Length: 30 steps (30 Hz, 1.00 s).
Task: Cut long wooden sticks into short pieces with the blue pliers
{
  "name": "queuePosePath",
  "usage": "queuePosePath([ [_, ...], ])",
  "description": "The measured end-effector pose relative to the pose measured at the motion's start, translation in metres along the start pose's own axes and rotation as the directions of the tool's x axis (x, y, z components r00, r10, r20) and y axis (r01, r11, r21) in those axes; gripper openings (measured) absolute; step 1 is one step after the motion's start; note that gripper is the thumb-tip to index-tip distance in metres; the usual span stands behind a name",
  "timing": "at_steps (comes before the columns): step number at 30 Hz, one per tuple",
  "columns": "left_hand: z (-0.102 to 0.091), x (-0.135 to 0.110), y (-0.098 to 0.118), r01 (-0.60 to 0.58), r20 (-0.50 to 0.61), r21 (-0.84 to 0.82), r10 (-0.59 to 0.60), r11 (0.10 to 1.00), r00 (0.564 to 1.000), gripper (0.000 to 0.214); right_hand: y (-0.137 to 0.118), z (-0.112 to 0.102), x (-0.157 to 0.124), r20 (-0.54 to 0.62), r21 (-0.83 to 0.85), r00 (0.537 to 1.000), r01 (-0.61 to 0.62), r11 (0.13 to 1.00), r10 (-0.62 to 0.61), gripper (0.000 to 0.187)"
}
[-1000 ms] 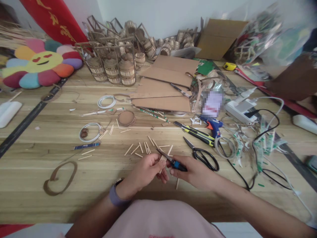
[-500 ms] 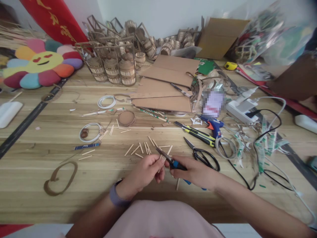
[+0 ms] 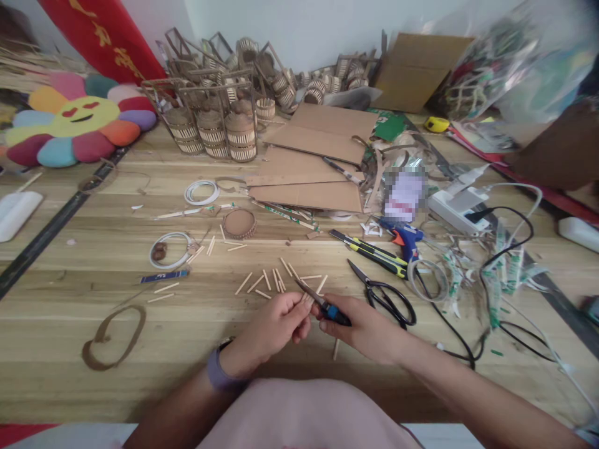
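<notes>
My left hand (image 3: 285,318) is closed in a pinch on a few short wooden sticks (image 3: 306,298), their ends showing at the fingertips. My right hand (image 3: 360,324) is wrapped round a pair of snips (image 3: 333,312) with blue and black handles. The dark pointed blades lie across the sticks at my left fingertips; my fingers hide part of the tool. Just beyond my hands, several loose wooden sticks (image 3: 266,279) are scattered on the wooden table (image 3: 196,386). One more stick (image 3: 336,349) lies below my right hand.
Black scissors (image 3: 386,299), a yellow cutter knife (image 3: 374,252) and a blue glue gun (image 3: 407,237) lie to the right, near cables and tape scraps. Ahead are a round brown base (image 3: 239,223), cardboard sheets (image 3: 309,171) and small stick baskets (image 3: 215,134). A brown strip loop (image 3: 135,340) lies left.
My right hand has squeezed the snips' handles together; the blue handle that stuck out below it is now inside the grip. My left hand has hardly moved.
</notes>
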<state>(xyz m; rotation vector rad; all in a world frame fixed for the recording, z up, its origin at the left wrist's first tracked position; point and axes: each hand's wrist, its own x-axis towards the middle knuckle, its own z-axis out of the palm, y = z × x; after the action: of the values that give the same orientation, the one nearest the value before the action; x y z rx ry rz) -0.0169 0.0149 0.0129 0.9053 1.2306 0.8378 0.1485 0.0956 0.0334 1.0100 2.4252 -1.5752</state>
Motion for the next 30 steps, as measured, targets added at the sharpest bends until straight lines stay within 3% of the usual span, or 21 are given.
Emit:
queuePosePath([
  [6,-0.007,0.001,-0.002,-0.076,-0.089,-0.051,0.072,0.996,0.993,0.038,0.004,-0.011,-0.001,-0.064,-0.003,0.992,0.108,0.994,-0.108,0.016],
  [8,-0.011,0.001,-0.001,-0.083,-0.14,0.017,0.085,0.996,0.987,0.037,0.008,-0.013,0.0,-0.204,-0.066,0.976,0.061,0.996,-0.074,0.016],
  [9,-0.013,0.001,-0.001,-0.075,-0.155,0.083,0.087,0.994,0.984,0.037,0.009,-0.013,0.001,-0.32,-0.108,0.946,0.028,0.994,-0.061,0.016],
  [11,-0.014,0.002,0.0,-0.053,-0.153,0.263,0.096,0.963,0.983,0.038,0.012,-0.011,0.004,-0.536,-0.197,0.838,-0.004,0.98,-0.104,0.018],
  [13,-0.013,0.001,0.0,-0.045,-0.135,0.459,0.119,0.887,0.984,0.037,0.012,-0.007,0.008,-0.609,-0.3,0.756,0.064,0.952,-0.242,0.02],
  [14,-0.012,0.001,0.0,-0.044,-0.129,0.545,0.135,0.838,0.982,0.035,0.012,-0.004,0.01,-0.58,-0.357,0.749,0.12,0.926,-0.32,0.02],
  [16,-0.009,0.001,-0.001,-0.035,-0.134,0.686,0.173,0.727,0.976,0.031,0.011,0.002,0.015,-0.467,-0.456,0.776,0.199,0.867,-0.424,0.018],
  [19,-0.006,0.002,-0.005,0.0,-0.143,0.832,0.215,0.555,0.966,0.028,0.013,0.01,0.021,-0.38,-0.556,0.829,0.149,0.817,-0.41,0.014],
  [24,-0.002,0.004,-0.006,0.06,-0.135,0.946,0.221,0.319,0.966,0.03,0.019,0.023,0.023,-0.439,-0.601,0.829,0.016,0.799,-0.346,0.011],
  [30,0.006,0.003,-0.002,0.133,-0.169,0.973,0.188,0.186,0.968,0.029,0.013,0.034,0.026,-0.493,-0.544,0.833,-0.07,0.836,-0.251,0.002],
])
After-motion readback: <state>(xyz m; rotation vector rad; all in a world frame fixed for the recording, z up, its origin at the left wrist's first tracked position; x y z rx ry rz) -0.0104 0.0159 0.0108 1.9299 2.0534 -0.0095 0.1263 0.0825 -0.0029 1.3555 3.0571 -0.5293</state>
